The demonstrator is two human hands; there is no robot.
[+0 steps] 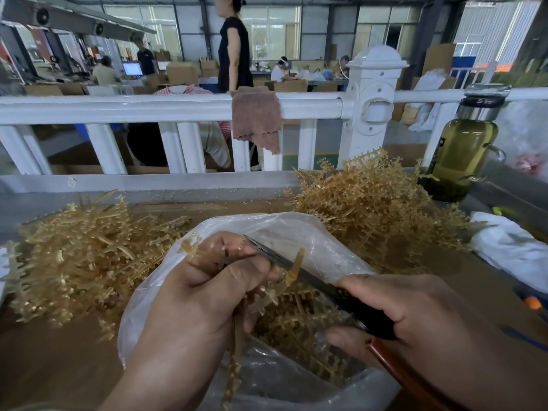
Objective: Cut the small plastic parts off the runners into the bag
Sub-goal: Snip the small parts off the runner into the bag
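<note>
My left hand [204,295] grips a tan plastic runner [292,269] with small parts along its stem, held over the open clear plastic bag [299,229]. My right hand [415,318] holds scissors [314,277] with a black and red-brown handle. Their blades point up-left and cross the runner just beside my left fingers. Inside the bag lie more tan runners and parts [299,318]. A stem of the held runner hangs down below my left hand.
A pile of tan runners [77,256] lies at the left, a taller pile [373,209] at the right. A bottle of greenish liquid [462,155] stands far right. A white bag [510,247] lies right. A white railing [166,108] with a brown cloth [256,117] runs behind.
</note>
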